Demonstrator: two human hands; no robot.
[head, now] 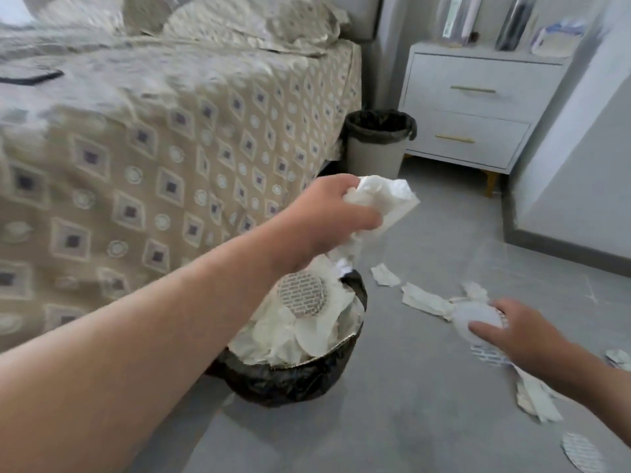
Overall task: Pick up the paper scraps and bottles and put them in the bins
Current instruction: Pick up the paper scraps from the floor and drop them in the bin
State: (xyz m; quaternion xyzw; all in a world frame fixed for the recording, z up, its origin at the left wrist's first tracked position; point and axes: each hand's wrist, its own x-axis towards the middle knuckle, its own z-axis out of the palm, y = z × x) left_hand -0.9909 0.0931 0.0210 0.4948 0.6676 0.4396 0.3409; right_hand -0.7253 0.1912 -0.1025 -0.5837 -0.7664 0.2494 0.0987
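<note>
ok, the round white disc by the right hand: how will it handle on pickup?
Probably light and floppy: the disc looks paper-thin, like the torn scraps beside it. On the smooth grey floor it may slide rather than lift.

Beige diamond-patterned bedspread (170, 158), grey floor (426, 387), black-lined bin (290, 380).
</note>
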